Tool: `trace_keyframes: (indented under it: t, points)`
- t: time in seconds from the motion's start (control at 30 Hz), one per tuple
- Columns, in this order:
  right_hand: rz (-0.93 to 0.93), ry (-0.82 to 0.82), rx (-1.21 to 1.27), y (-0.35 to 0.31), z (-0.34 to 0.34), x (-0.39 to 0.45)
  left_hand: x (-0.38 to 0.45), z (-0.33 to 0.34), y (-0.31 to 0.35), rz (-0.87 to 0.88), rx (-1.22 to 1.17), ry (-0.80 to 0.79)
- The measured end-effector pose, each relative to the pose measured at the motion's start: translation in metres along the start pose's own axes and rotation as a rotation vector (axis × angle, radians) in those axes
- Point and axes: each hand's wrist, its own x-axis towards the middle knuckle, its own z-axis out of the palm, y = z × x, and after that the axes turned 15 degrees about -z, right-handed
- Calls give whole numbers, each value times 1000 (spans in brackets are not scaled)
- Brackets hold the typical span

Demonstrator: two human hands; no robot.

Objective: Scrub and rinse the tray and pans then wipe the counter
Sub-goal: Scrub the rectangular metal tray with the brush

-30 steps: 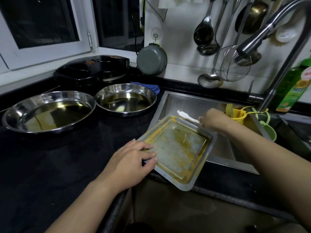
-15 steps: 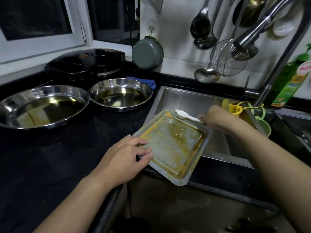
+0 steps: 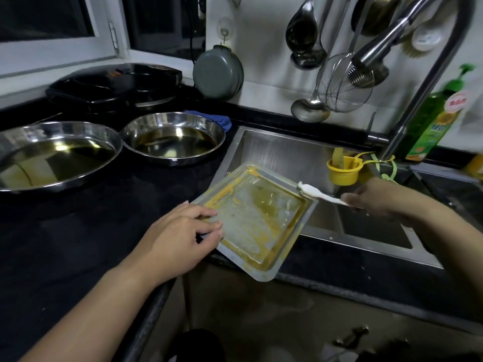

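1. Tray [image 3: 257, 220], square and metal, is sitting tilted across the corner where the black counter [image 3: 78, 231] meets the sink [image 3: 282, 152], its near corner hanging out past the counter edge; yellow-brown residue is lining its inner border and smearing its floor
2. The left hand [image 3: 180, 237] is gripping the tray's left rim, thumb lying over the top of the rim and the other fingers curling round the edge
3. The right hand [image 3: 376, 198] is pinching the handle of a white brush [image 3: 317, 193], whose head is resting on the tray's far right corner; the arm is reaching in over the sink
4. Two round steel pans are standing on the counter to the left, well apart from the tray: the larger pan [image 3: 52, 155] at the far left and the smaller pan [image 3: 172, 138] just beside it, both holding a shallow film of oily liquid
5. A blue cloth [image 3: 222, 120] is peeking out behind the smaller pan
6. A yellow cup [image 3: 343, 169] is sitting at the back of the sink, near the base of the faucet [image 3: 407, 100]
7. A green soap bottle [image 3: 431, 118] is standing behind the faucet, and ladles and a wire strainer [image 3: 339, 84] are hanging on the wall above
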Motion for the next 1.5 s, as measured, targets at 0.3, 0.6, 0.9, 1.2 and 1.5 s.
trace_keyframes:
  t: [0.3,0.6,0.9,1.2,1.5]
  points:
    - [-122,70,33,-92,13,77,-1,-2,2,-12,-9,-32]
    - [-25,1,0,3,1,-3,-1,-1,0,-3,45,-5]
    - [-94,85,37,-79,8,61,-1,-3,1,2,17,-33]
    - [-29,62,70,-8,8,19,0,0,0,-7,41,-4]
    - [-22,91,149,15,10,-19,1,3,0,10,71,11]
